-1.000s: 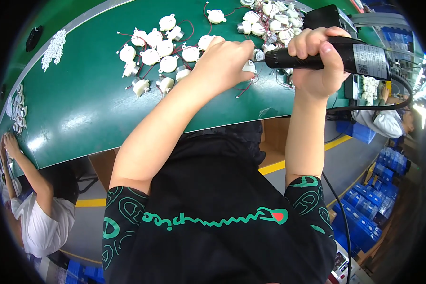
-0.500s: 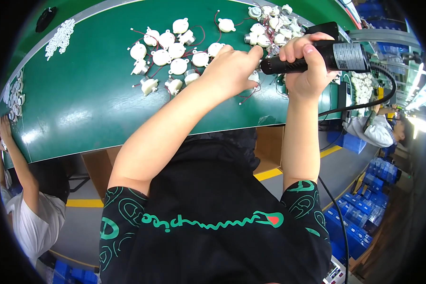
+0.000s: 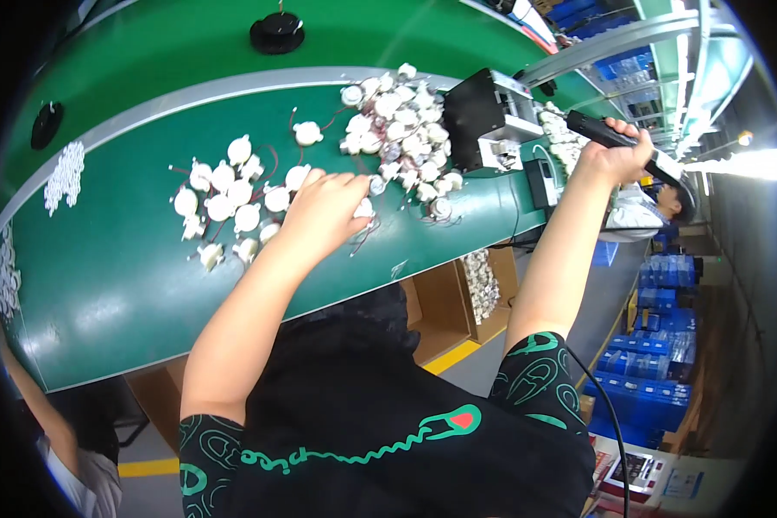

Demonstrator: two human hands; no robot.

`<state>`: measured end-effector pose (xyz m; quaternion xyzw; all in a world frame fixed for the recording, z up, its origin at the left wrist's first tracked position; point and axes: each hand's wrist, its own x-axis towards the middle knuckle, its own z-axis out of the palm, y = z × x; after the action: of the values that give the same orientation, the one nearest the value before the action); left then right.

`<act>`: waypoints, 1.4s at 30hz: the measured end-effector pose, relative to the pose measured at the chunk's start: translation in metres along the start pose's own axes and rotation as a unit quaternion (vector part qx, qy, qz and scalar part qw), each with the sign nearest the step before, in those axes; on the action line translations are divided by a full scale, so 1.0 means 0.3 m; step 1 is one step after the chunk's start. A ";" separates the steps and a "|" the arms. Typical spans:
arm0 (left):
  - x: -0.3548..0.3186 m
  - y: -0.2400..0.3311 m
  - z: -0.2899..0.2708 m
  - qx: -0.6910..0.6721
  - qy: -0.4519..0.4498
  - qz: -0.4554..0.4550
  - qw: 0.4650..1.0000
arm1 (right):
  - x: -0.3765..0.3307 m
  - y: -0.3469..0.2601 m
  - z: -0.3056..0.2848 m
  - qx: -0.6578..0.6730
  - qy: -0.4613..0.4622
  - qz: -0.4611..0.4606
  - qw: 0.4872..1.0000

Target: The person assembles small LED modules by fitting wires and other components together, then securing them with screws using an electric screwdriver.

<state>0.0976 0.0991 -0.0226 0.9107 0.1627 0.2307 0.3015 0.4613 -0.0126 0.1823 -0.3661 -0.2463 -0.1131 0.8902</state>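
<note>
My right hand (image 3: pixel 623 154) is raised at the right, fingers wrapped round a black electric screwdriver (image 3: pixel 589 129) that points up and left, away from the table. Low over the green worktable (image 3: pixel 129 285), my left hand (image 3: pixel 324 211) is closed on a small white motor (image 3: pixel 364 209), which shows between thumb and fingers and is partly hidden. Left of that hand lies a loose group of white round motors (image 3: pixel 220 207) with thin red and black wires. A denser heap of such motors (image 3: pixel 401 121) sits beyond it to the right.
A black box-shaped machine (image 3: pixel 473 121) stands right of the heap, with more white parts (image 3: pixel 561 138) past it. Small white pieces (image 3: pixel 65 177) lie far left. Under the table is a cardboard box (image 3: pixel 445 306). Co-workers sit at both sides; blue bins (image 3: pixel 647 363) are stacked right.
My right hand has swung the screwdriver up and right, away from my left hand. The view has turned right, showing the black machine fully. My left hand stays closed by the motors.
</note>
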 end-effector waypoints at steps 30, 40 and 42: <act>-0.125 0.151 -0.136 -0.026 0.176 -0.005 0.984 | -0.461 -0.212 -0.386 -0.070 -0.190 0.067 0.977; -0.052 0.045 0.013 0.199 0.104 0.060 0.973 | -0.644 -0.205 -0.412 -0.063 -0.194 0.072 0.976; -0.044 0.050 -0.001 0.213 0.088 0.059 0.971 | -0.661 -0.195 -0.419 -0.059 -0.198 0.087 0.975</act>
<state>0.0887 0.0821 -0.0171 0.9381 0.1800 0.2875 0.0705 0.3145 -0.1387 0.0368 -0.4529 -0.3775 0.0250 0.8073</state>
